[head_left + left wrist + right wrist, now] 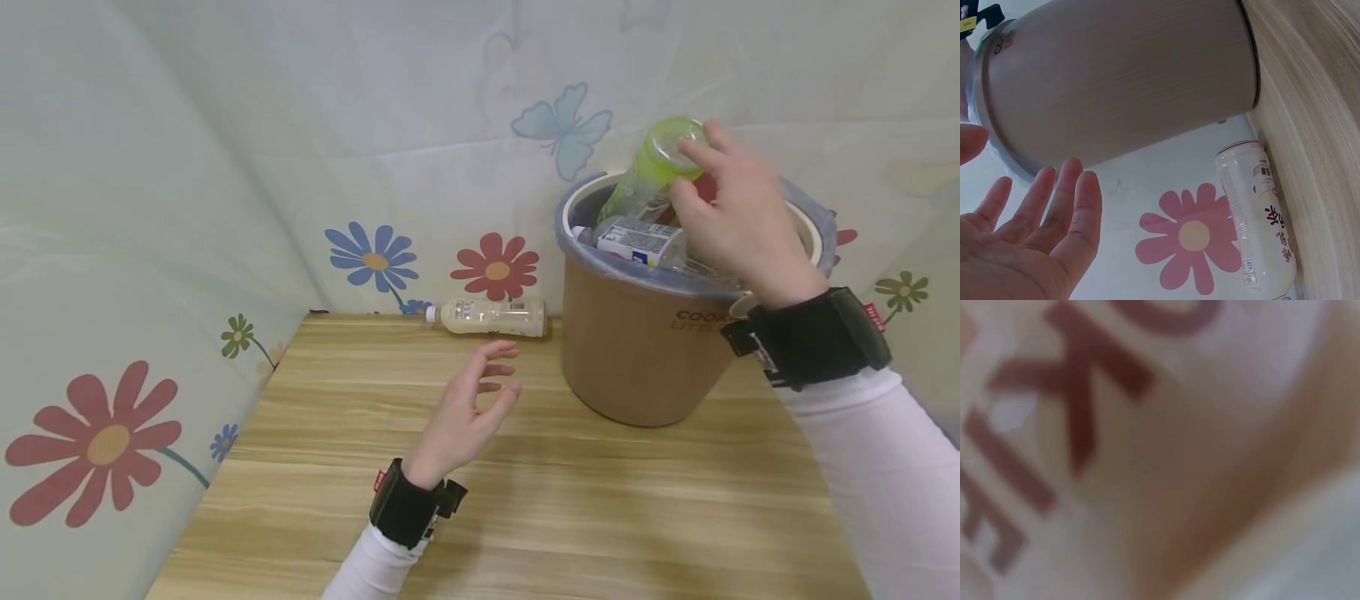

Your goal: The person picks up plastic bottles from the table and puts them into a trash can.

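A green-tinted clear plastic bottle (651, 162) leans inside the brown bin (637, 350), its round base tipped up above the rim. My right hand (738, 208) is over the bin's right side, with fingertips right at the bottle's base and the thumb spread apart. Below that bottle lies another clear bottle with a white label (641, 239), among other contents partly hidden by the hand. My left hand (461, 417) hovers over the table with loosely spread fingers, holding nothing. Near it, a pale drink bottle (495, 317) lies on its side; the left wrist view shows its printed label.
The wood-grain table (360, 400) meets a flower-printed sheet (412, 167) at the back and left. A greyish bag liner (825, 225) folds over the bin's rim. The right wrist view shows only blurred brown lettering (1079, 375) up close.
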`<state>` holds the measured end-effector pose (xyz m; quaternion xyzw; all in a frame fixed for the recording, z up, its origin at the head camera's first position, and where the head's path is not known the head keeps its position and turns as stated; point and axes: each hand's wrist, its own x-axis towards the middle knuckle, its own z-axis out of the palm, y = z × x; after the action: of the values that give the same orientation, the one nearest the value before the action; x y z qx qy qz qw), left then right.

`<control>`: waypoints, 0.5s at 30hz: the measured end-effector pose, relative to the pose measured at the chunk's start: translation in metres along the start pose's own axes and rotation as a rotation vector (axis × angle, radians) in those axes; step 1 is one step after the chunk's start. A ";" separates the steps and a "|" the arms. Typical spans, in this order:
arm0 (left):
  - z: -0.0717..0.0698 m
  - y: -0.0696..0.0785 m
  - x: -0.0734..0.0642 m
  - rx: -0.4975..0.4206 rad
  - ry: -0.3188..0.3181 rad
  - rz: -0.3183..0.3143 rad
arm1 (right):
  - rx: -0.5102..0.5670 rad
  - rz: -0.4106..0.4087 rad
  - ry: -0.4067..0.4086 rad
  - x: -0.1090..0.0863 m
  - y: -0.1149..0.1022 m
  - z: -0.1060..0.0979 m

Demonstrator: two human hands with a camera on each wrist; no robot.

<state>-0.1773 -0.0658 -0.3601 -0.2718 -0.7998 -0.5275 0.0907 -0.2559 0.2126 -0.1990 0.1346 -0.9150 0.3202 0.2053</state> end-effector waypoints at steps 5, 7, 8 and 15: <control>0.001 0.001 0.000 -0.007 -0.015 -0.004 | -0.017 -0.019 -0.085 0.000 -0.001 0.003; 0.002 0.001 0.000 -0.003 -0.019 -0.006 | -0.050 -0.010 -0.131 0.000 -0.002 0.002; 0.002 0.001 0.000 -0.002 -0.022 -0.007 | -0.066 -0.007 -0.151 0.001 -0.003 0.001; 0.002 -0.001 0.000 0.001 -0.041 -0.018 | -0.052 -0.052 -0.129 -0.003 -0.001 0.002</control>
<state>-0.1776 -0.0640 -0.3619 -0.2754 -0.8040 -0.5224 0.0698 -0.2537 0.2112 -0.2011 0.1735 -0.9305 0.2814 0.1576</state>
